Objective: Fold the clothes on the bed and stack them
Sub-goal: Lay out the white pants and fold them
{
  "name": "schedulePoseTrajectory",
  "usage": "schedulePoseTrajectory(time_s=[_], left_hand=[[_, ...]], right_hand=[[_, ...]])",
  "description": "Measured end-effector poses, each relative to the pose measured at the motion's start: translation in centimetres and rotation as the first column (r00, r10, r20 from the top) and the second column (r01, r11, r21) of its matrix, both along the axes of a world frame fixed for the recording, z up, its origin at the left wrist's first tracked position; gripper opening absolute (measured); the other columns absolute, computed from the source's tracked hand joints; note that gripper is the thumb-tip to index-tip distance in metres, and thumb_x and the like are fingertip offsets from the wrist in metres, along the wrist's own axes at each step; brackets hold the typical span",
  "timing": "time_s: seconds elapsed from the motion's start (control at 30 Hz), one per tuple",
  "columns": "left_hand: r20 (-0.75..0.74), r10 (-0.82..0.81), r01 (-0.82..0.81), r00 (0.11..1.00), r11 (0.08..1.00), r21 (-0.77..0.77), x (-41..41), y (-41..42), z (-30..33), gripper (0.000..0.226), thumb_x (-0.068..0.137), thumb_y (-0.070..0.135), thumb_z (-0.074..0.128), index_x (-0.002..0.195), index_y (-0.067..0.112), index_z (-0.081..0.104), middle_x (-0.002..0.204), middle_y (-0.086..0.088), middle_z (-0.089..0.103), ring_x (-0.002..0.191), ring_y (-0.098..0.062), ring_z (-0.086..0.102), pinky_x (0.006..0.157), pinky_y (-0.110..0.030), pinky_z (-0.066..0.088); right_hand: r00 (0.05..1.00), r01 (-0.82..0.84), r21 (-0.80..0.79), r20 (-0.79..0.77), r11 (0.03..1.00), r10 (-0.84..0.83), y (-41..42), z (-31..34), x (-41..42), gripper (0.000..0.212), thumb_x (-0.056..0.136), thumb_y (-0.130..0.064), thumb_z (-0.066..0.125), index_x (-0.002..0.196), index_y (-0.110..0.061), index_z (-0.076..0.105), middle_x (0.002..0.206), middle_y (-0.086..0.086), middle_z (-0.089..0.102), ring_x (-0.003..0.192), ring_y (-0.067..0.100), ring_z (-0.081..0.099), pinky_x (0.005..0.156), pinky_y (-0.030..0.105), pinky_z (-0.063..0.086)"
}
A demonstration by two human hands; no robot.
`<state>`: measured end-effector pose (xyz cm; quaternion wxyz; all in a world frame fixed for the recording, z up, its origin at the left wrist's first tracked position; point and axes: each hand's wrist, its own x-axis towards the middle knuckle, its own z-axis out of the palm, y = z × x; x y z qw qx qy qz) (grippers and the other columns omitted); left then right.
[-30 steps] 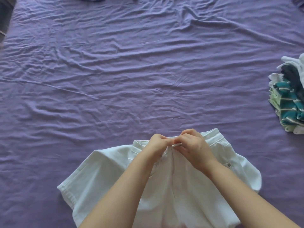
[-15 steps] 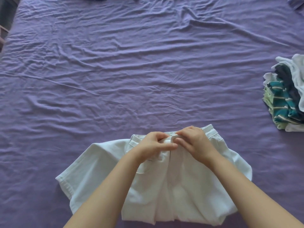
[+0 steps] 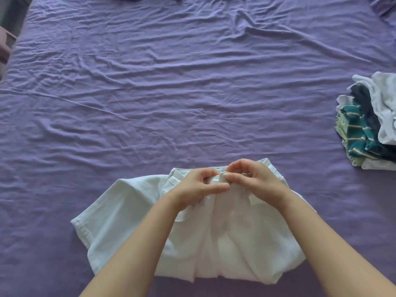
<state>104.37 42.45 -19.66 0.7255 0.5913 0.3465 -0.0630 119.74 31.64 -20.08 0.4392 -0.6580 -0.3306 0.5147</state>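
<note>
White shorts [image 3: 132, 217], bed [image 3: 150, 103] near edge: left hand [image 3: 198, 187] and right hand [image 3: 255, 179] pinch waistband centre, apparently fastening it. Stack [image 3: 368, 129] well right.

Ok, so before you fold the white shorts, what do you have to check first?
1. Both hands on the waistband: left hand and right hand pinch the middle of the white shorts: ok.
2. Waistband fastened: fingers cover it, cannot tell.
3. Shorts lying flat: cloth bunches below the hands, not ok.
4. Free room on the purple sheet for folding: ok.
5. Stack of folded clothes out of the way on the right: ok.
</note>
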Motion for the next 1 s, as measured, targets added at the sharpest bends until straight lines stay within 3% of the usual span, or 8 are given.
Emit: schedulePoseTrajectory(time_s=[0.1,0.23,0.33,0.4,0.5,0.67,0.83,1.0], left_hand=[[0.000,0.019,-0.019,1.000,1.000,-0.005,-0.1,-0.3,0.3,0.015,0.084,0.022,0.071,0.089,0.009,0.067,0.065,0.007,0.051,0.058,-0.005,0.048,0.054,-0.015,0.037],[-0.128,-0.170,0.192,0.977,0.965,0.181,-0.6,0.3,-0.5,0.024,0.078,0.039,0.073,0.090,0.019,0.067,0.081,0.009,0.055,0.080,-0.010,0.052,0.074,-0.028,0.044],[-0.427,-0.177,0.442,0.887,0.592,0.673,-1.4,1.2,-2.3,0.039,0.081,0.048,0.067,0.114,0.029,0.062,0.112,0.008,0.058,0.112,-0.015,0.044,0.101,-0.032,0.034],[-0.466,0.002,0.389,0.885,0.549,0.740,-2.5,1.8,-3.7,0.060,0.081,0.049,0.066,0.134,0.030,0.047,0.137,0.002,0.044,0.132,-0.019,0.027,0.111,-0.032,0.021],[-0.560,0.238,0.267,0.793,0.691,0.672,-4.1,2.1,-5.8,0.085,0.080,0.050,0.065,0.148,0.021,0.023,0.154,-0.006,0.020,0.142,-0.025,0.014,0.115,-0.035,0.015],[-0.498,0.535,-0.092,0.683,0.739,0.668,-4.9,1.9,-6.4,0.105,0.074,0.041,0.075,0.150,0.014,0.009,0.150,-0.018,0.024,0.138,-0.030,0.026,0.111,-0.037,0.024],[-0.368,0.557,-0.477,0.744,0.829,0.291,-6.6,2.8,-3.8,0.018,0.080,0.012,0.074,0.094,0.011,0.063,0.085,-0.001,0.067,0.090,-0.023,0.064,0.069,-0.024,0.048],[-0.260,0.530,-0.467,0.807,0.843,0.268,-8.9,2.0,1.3,0.012,0.081,0.006,0.071,0.090,0.007,0.064,0.080,-0.004,0.069,0.069,-0.016,0.063,0.057,-0.023,0.050]], right_hand=[[0.999,0.018,0.023,0.033,1.000,-0.019,-0.5,0.0,-0.3,0.010,0.082,-0.021,0.070,0.089,-0.016,0.064,0.094,0.004,0.063,0.086,0.008,0.060,0.072,0.016,0.044],[0.819,0.120,-0.012,0.567,0.993,-0.092,-1.6,-1.3,0.1,0.033,0.071,-0.047,0.073,0.083,-0.018,0.064,0.084,-0.009,0.061,0.093,0.011,0.052,0.082,0.020,0.036],[0.652,0.083,-0.123,0.757,0.989,0.039,-2.8,-3.9,1.4,0.069,0.069,-0.070,0.044,0.111,-0.018,0.064,0.116,0.003,0.061,0.123,0.027,0.044,0.099,0.037,0.031],[0.658,0.103,-0.291,0.737,0.951,0.154,-3.5,-5.2,2.4,0.078,0.075,-0.068,0.045,0.135,-0.018,0.046,0.143,0.010,0.041,0.138,0.029,0.026,0.110,0.042,0.024],[0.753,0.131,-0.457,0.624,0.880,0.211,-4.5,-6.4,2.8,0.084,0.083,-0.044,0.063,0.148,-0.020,0.016,0.149,0.012,0.028,0.138,0.028,0.025,0.106,0.042,0.028],[0.719,0.399,-0.321,0.691,0.859,-0.077,-4.9,-7.0,2.7,0.074,0.078,-0.030,0.072,0.139,-0.009,0.036,0.129,0.017,0.051,0.122,0.034,0.044,0.097,0.043,0.033],[0.906,0.381,-0.312,0.311,0.870,-0.285,-4.6,-3.6,2.9,0.023,0.075,-0.020,0.075,0.095,-0.011,0.066,0.087,0.008,0.068,0.079,0.024,0.061,0.063,0.036,0.048],[0.971,0.230,-0.261,0.002,0.938,-0.237,-4.2,2.5,1.9,0.022,0.078,-0.029,0.073,0.076,-0.007,0.068,0.073,0.008,0.065,0.068,0.017,0.057,0.063,0.030,0.043]])
